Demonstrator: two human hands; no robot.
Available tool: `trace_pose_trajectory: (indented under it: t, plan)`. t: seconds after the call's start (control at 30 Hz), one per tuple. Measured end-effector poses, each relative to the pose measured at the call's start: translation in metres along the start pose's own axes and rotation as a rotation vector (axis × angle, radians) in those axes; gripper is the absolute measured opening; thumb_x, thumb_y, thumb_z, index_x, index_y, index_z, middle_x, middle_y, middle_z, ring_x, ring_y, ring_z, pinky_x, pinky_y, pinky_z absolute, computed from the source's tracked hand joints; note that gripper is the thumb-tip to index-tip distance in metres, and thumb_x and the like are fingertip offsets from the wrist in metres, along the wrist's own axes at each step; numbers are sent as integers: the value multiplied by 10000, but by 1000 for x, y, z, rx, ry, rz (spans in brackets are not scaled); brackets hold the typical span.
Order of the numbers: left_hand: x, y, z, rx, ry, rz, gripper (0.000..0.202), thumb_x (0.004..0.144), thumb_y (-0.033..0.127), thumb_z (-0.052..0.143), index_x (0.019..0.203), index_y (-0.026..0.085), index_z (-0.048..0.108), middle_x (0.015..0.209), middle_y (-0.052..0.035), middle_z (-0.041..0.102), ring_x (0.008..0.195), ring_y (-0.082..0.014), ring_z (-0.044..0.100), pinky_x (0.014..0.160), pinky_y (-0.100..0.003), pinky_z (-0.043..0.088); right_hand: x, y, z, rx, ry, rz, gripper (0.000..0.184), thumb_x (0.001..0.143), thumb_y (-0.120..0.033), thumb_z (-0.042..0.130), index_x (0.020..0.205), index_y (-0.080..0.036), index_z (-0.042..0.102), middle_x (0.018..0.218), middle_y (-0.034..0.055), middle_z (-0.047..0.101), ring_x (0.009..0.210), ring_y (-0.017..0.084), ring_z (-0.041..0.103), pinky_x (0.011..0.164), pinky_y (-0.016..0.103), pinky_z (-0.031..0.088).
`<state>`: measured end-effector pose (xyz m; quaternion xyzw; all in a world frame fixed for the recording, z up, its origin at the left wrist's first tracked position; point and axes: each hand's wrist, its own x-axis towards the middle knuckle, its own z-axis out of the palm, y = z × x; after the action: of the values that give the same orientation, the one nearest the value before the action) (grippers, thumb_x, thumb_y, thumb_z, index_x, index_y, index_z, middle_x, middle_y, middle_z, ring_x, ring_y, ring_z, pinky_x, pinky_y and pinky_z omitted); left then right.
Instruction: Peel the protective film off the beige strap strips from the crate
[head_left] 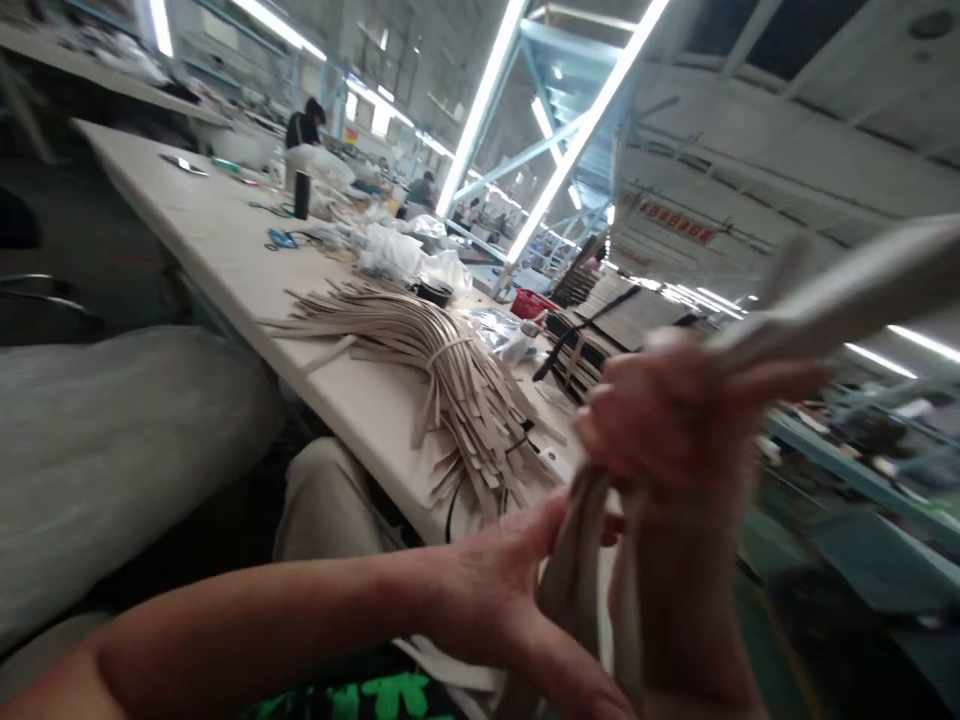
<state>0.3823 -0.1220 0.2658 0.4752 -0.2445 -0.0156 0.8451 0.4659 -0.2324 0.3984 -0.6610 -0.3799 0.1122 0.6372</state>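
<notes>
Our right grip (660, 420) is closed around a bunch of pale strips (840, 295), held up in front of us, one part slanting up to the right and another hanging below; the tight fist likely stops loose lengths sliding apart. Our left grip (495, 590) sits lower, thumb and fingers spread either side of the hanging part, perhaps to steady it; we cannot tell how firmly it presses. On the counter (187, 215) beyond our hands lies a bundle of similar strips (390, 325), a band (450, 350) around it, probably keeping it together. Plastic bags (397, 252) sit past it, leaving the near side to the bundle.
</notes>
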Motion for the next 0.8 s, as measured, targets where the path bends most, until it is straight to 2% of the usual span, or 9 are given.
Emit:
trace_pose_trajectory:
  t: [0.07,0.17,0.23,0.3,0.33,0.4,0.53,0.67,0.8]
  plan:
    - [-13,-8,-12,-124,264,-19,741,497,367,997,1148,207,681,1107,-92,726,967,-274,699,813,-345,547,33,34,58,166,-121,-34,501,768,-671,781,723,-224,559,511,-83,440,390,71,354,387,201,340]
    - [-47,-22,-45,-226,619,-52,463,619,406,926,920,156,680,807,-58,715,701,-178,656,653,-271,501,63,91,132,247,-359,68,460,769,-549,827,695,-190,548,514,-75,498,398,60,404,402,189,359]
    - [-78,-32,-64,-264,717,-65,365,699,430,859,817,144,664,673,-45,671,598,-160,615,601,-269,480,72,127,168,293,-545,178,420,757,-520,843,781,-165,620,568,-47,583,446,79,496,450,192,418]
    - [-110,-43,-76,-301,784,-29,360,735,453,829,746,155,627,567,-13,599,532,-147,574,578,-269,468,72,162,197,428,-770,337,495,717,-512,874,1006,-162,677,807,27,725,632,140,652,595,243,534]
    - [-126,-47,-80,-317,834,5,375,732,466,835,739,165,611,528,11,557,503,-136,545,573,-268,464,68,180,210,519,-884,422,598,692,-518,889,1132,-179,667,988,70,754,782,186,705,696,292,571]
    - [-154,-54,-85,-330,955,65,405,701,485,864,753,184,599,489,50,490,463,-118,480,571,-271,460,54,215,233,675,-1092,579,782,644,-554,908,1284,-211,620,1260,130,705,1044,261,701,872,382,565]
    - [-199,-61,-95,-216,1161,45,384,717,476,836,611,195,597,482,22,489,480,-134,471,590,-287,448,12,272,274,758,-1403,859,888,591,-650,892,1275,-140,645,1231,195,713,1109,316,680,1000,458,492]
    - [-229,-63,-100,-132,1198,-97,348,786,470,748,571,225,628,550,-20,586,577,-187,557,643,-300,463,-12,293,303,727,-1444,991,674,797,-625,764,1207,-98,678,1230,210,709,1117,306,687,1024,455,486]
    - [-241,-65,-103,-144,1220,-172,244,780,432,707,649,228,677,625,-32,653,636,-224,619,699,-336,510,-10,298,313,617,-1487,1020,594,890,-593,699,1242,-117,653,1103,161,754,1011,263,725,911,392,552]
